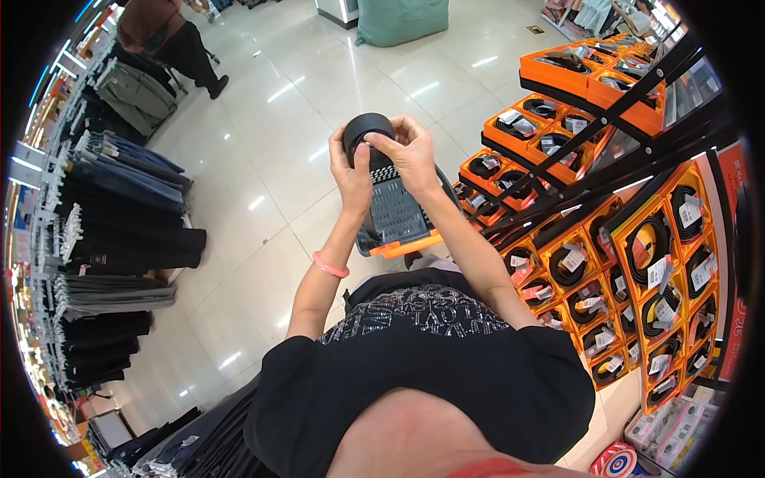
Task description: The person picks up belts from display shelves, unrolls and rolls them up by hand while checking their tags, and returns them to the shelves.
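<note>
head view: a black coil [369, 122] sits between the left hand [349, 175] and the right hand [416, 161], raised in front of the body. both hands are curled inward around it, fingers wrapped at its sides and thumbs on the near side, close together by its opening; the fingertips on the far side are hidden. gripping from two sides probably stops the wound band from springing loose, and its opening is tipped towards the wearer, which seems to suit a close look inside. how hard the hands press, i cannot tell.

below the hands is a dark basket [390, 209] with an orange handle [408, 244]; what bears its weight is unclear. to the right, orange trays [550, 82] are split into compartments, likely so each dark coil stays separate, and their tilt seems meant to turn the white tags [574, 260] outward. on the left, trousers [131, 243] hang in rows, apart from the hands.
</note>
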A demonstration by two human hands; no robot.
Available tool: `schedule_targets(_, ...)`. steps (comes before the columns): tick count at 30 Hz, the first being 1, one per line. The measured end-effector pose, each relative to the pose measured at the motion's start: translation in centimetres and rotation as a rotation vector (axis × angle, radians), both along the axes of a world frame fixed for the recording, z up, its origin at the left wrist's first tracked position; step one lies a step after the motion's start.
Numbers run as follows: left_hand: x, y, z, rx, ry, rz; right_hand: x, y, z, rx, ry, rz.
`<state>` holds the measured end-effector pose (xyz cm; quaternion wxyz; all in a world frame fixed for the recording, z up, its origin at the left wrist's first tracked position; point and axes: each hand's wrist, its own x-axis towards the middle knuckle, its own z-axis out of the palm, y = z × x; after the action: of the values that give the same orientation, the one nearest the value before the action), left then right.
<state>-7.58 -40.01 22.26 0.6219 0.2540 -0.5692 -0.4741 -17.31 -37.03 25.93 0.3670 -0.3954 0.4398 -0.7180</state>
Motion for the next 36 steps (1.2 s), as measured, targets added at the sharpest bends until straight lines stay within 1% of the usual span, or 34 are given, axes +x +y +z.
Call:
schedule_targets(1,-0.2,0.3,-0.2,-0.001,0.001,0.000,0.4,-0.2,-0.1,-0.018,-0.078,0.009)
schedule_targets(2,-0.3,0.7,-0.5,-0.008,0.017,0.006,0.7,-0.2,0.0,-0.018,-0.077,0.009)
schedule_targets(4,-0.8,1.1,-0.6,-0.013,0.034,0.014,1.3,0.1,0.8,-0.060,-0.289,0.028)
schedule_targets(6,-0.9,1.3,-0.4,0.003,0.015,0.074,1.3,0.2,0.5,-0.066,-0.322,0.050)
schedule_targets(8,-0.7,1.4,0.0,-0.011,-0.025,0.077,1.1,0.1,-0.3,-0.074,-0.353,0.069)
schedule_targets(10,-0.6,0.9,0.3,-0.145,-0.107,0.119,0.7,-0.2,-1.1,-0.099,-0.338,0.087)
schedule_targets(11,-0.5,0.8,0.5,-0.144,-0.109,0.115,0.5,-0.1,-1.4,-0.099,-0.340,0.083)
schedule_targets(13,0.0,0.6,1.0,-0.269,-0.188,0.080,0.2,0.4,-1.3,-0.080,-0.326,0.159)
schedule_targets(14,0.4,0.3,1.4,-0.267,-0.192,0.071,-0.2,0.8,-1.0,-0.079,-0.331,0.151)
schedule_targets(16,1.2,-0.6,2.1,-0.359,-0.399,-0.029,-1.6,1.9,0.4,-0.017,-0.137,0.320)
schedule_targets(17,1.4,-1.3,2.3,-0.356,-0.401,-0.039,-3.4,1.7,-0.4,0.109,-0.003,0.418)
schedule_targets(18,1.5,-2.2,2.3,-0.484,-0.486,-0.087,-4.6,1.7,-0.2,0.113,-0.009,0.410)
schedule_targets(19,1.6,-2.6,2.5,-0.614,-0.568,-0.135,-5.6,1.7,0.3,0.108,0.306,0.379)
schedule_targets(20,1.6,-2.6,2.8,-0.613,-0.567,-0.144,-6.1,1.9,0.9,0.101,0.622,0.343)
schedule_targets(21,1.7,-2.5,3.3,-0.533,-0.596,-0.220,-6.1,2.2,1.5,-0.011,0.724,0.280)
schedule_targets(22,1.7,-2.4,3.7,-0.453,-0.623,-0.294,-6.1,2.4,2.0,-0.006,0.722,0.273)
schedule_targets(24,1.8,-2.4,4.4,-0.442,-0.651,-0.300,-6.0,2.8,2.7,-0.007,0.993,0.181)
schedule_targets(25,1.9,-2.4,4.6,-0.432,-0.679,-0.298,-5.9,2.8,2.8,-0.017,1.005,0.133)
schedule_targets(26,1.9,-2.5,4.7,-0.433,-0.680,-0.301,-6.0,3.1,3.2,-0.015,1.003,0.131)
schedule_targets(28,2.0,-2.6,4.8,-0.498,-0.633,-0.238,-6.1,3.7,3.9,0.088,0.998,0.096)
schedule_targets(29,1.9,-2.5,4.8,-0.497,-0.636,-0.238,-5.8,3.6,3.3,0.065,0.821,0.136)
schedule_targets(30,1.8,-2.5,4.7,-0.494,-0.576,-0.221,-5.6,3.7,3.2,0.063,0.821,0.137)
schedule_targets(31,1.6,-2.5,4.7,-0.491,-0.514,-0.203,-5.3,3.8,3.1,0.145,0.758,0.124)
schedule_targets(32,1.4,-2.5,4.7,-0.491,-0.513,-0.202,-5.0,3.8,3.0,0.228,0.693,0.112)
schedule_targets(33,1.3,-2.4,4.6,-0.425,-0.470,-0.201,-4.7,3.6,2.3,0.228,0.692,0.114)
schedule_targets(34,1.2,-2.3,4.6,-0.361,-0.428,-0.201,-4.3,3.2,1.2,0.113,0.406,0.100)
schedule_targets(35,1.2,-2.1,4.1,-0.364,-0.432,-0.200,-4.1,2.8,0.5,-0.006,0.119,0.085)
schedule_targets(36,1.2,-1.8,2.9,-0.250,-0.361,-0.218,-4.0,2.5,0.2,-0.009,0.119,0.084)
